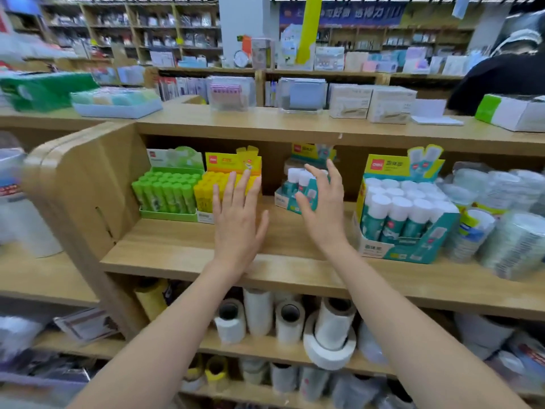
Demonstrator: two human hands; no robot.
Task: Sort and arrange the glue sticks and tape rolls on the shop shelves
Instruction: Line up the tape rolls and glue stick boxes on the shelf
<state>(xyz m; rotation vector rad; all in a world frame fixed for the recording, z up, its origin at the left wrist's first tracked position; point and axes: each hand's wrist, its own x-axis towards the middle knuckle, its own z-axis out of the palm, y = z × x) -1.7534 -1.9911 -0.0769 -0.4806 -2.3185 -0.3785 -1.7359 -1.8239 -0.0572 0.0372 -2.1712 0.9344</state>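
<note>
Bare forearms reach over the wooden shelf. Left hand lies spread flat before the yellow glue sticks. Right hand, fingers splayed and holding nothing, is at a small teal glue-stick box. Red box logos are too blurred to read. White tape rolls sit 1 shelf below.

glue stick boxes on shelf | tape rolls, apparently, right of them

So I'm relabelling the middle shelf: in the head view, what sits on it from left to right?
green glue stick box → yellow glue stick box → small teal glue stick box, set further back → large teal glue stick box → wrapped tape rolls
</note>
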